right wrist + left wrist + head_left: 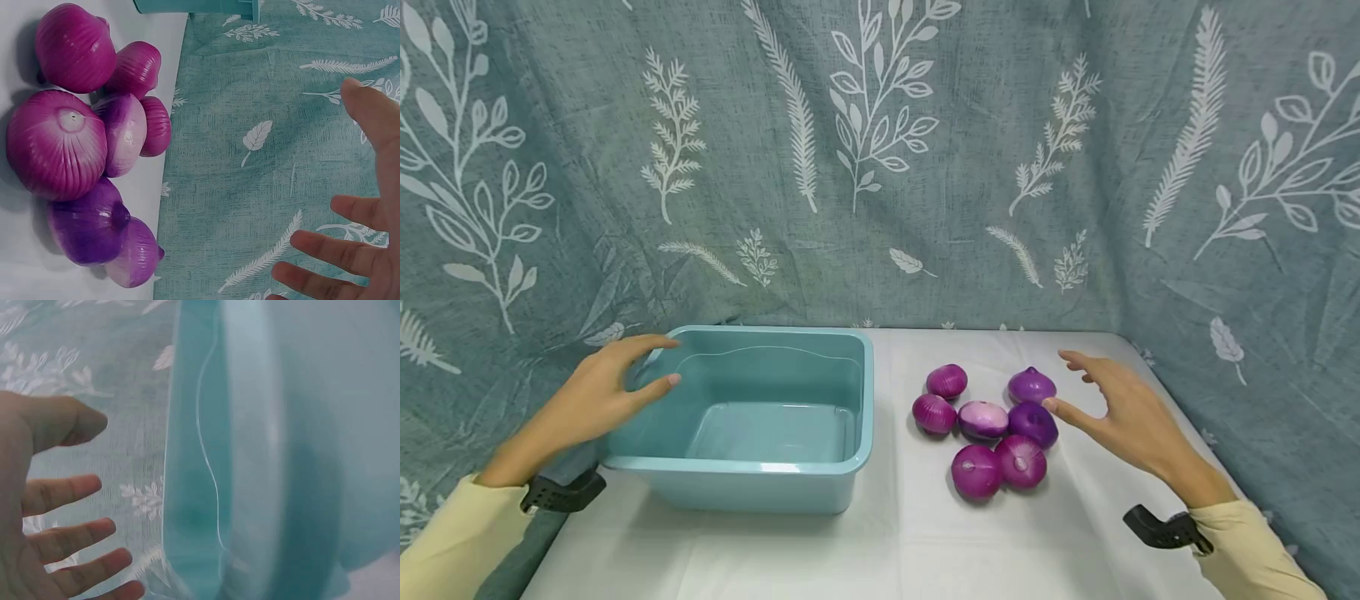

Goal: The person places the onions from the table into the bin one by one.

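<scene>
A teal plastic tub (730,484) stands on the left part of the table, with nothing inside it. My left hand (602,396) hovers over the tub's left rim, thumb and fingers spread, holding nothing. To the right of the tub lie several purple onions (976,472) in a loose cluster; one of them, a paler onion (982,419), sits in the middle. Just right of the cluster hovers my right hand (1131,417), its fingers spread and empty. In the right wrist view its thumb and fingers are apart from the onions (57,144).
A white cloth (895,550) covers the table. Behind it and along both sides hangs a grey-green curtain (925,250) with white leaf prints. Each wrist wears a black strap (1165,529).
</scene>
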`<state>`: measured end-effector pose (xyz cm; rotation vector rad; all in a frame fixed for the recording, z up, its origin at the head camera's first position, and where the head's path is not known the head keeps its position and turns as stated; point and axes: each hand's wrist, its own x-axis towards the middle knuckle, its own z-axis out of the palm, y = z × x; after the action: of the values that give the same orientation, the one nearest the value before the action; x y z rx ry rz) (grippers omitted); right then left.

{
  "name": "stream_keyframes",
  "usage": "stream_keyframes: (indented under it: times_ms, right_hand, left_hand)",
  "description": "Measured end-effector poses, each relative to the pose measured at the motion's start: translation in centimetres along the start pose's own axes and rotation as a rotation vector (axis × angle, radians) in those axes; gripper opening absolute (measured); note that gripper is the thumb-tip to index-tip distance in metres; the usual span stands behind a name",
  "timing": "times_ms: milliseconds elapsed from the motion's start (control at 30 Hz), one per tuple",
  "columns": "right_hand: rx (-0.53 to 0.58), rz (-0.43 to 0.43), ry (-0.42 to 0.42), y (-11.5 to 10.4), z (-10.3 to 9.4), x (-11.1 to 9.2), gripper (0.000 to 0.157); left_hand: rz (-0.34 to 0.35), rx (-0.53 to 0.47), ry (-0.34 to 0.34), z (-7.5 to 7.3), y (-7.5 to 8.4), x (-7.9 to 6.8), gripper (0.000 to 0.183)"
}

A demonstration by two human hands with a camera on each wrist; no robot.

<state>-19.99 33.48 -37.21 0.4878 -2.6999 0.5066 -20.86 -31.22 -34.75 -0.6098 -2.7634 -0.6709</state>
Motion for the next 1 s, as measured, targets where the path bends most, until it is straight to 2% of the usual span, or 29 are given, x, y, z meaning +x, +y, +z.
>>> stream_keyframes:
  times_ms: [67,300,400,533,700,833,1000]
  right_hand:
    - [0.005,-0.005,0.006,0.1,0.2,-0.1,0.073]
    - [0.031,-0.001,-0.026,0.2,0.8,-0.6,0.071]
    - [0.041,0.011,-0.043,0.2,1.0,-0.7,0.071]
    - [0.047,0.024,-0.062,0.1,1.1,-0.8,0.072]
    - [0.049,0.025,-0.066,0.3,1.4,-1.1,0.072]
    - [0.052,0.019,-0.065,0.5,1.7,-1.3,0.070]
    - [0.061,0.016,-0.068,0.9,2.1,-1.5,0.068]
  left_hand:
    - [-0.028,-0.051,-0.005,-0.2,-0.5,-0.3,0.054]
    - [-0.142,-0.244,-0.090,-0.3,-2.3,-1.1,0.060]
    - [-0.179,-0.309,-0.092,-0.2,-2.9,-1.3,0.061]
    - [-0.231,-0.349,-0.095,-0.2,-3.7,-1.6,0.064]
    - [-0.298,-0.390,-0.137,0.2,-4.8,-1.8,0.070]
    - [-0.289,-0.430,-0.142,0.7,-5.7,-2.0,0.068]
    - [-0.227,-0.467,-0.117,1.5,-6.7,-2.4,0.060]
